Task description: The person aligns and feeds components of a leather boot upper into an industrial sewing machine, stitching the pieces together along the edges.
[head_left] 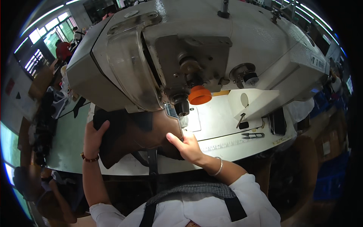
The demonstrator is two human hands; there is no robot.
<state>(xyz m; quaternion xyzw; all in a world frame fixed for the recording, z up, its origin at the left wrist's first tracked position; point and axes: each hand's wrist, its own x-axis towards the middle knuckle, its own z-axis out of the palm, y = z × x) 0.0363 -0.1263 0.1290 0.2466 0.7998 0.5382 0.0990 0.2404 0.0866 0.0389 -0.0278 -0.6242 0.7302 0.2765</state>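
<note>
Left hand (94, 138) clamped over the nine-o'clock edge of a dark brown leather boot piece (132, 138), fingers curled round its black fuzzy cuff; right hand (187, 145) laid flat on its three-o'clock side, thumb and fingers spread and pressing the stitched seam beside the needle post (180, 104). Above, at twelve o'clock, a grey-white metal sewing machine head (181, 49), smooth and scuffed, with an orange round cap (199, 94). At three o'clock on the pale worktable (219, 125): small black thread snips (252, 135), a flat black phone (279, 121), a small pale label (317, 62) on the machine's end.

white short sleeves, a grey checked apron bib on black straps; a brown beaded bracelet on the left hand (94, 138), a silver bangle on the right hand (188, 146).
</note>
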